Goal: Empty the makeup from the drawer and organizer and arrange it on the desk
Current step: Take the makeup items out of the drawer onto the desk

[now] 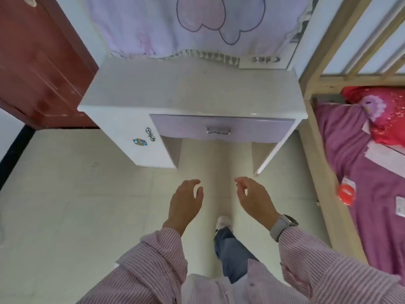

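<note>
I see a white desk (192, 88) with a lilac drawer (221, 128), pink-and-white striped sleeves (153, 266), a purple bedsheet (350, 137), a red pillow (385, 115) and a reddish-brown door (37, 62)

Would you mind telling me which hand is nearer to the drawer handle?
Right. The right hand hangs just below and slightly right of the drawer handle; the left hand sits lower and further left. Both hold nothing.

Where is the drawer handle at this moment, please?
In the head view, the drawer handle sits at the middle of the closed lilac drawer under the desk top, beyond both empty hands.
</note>
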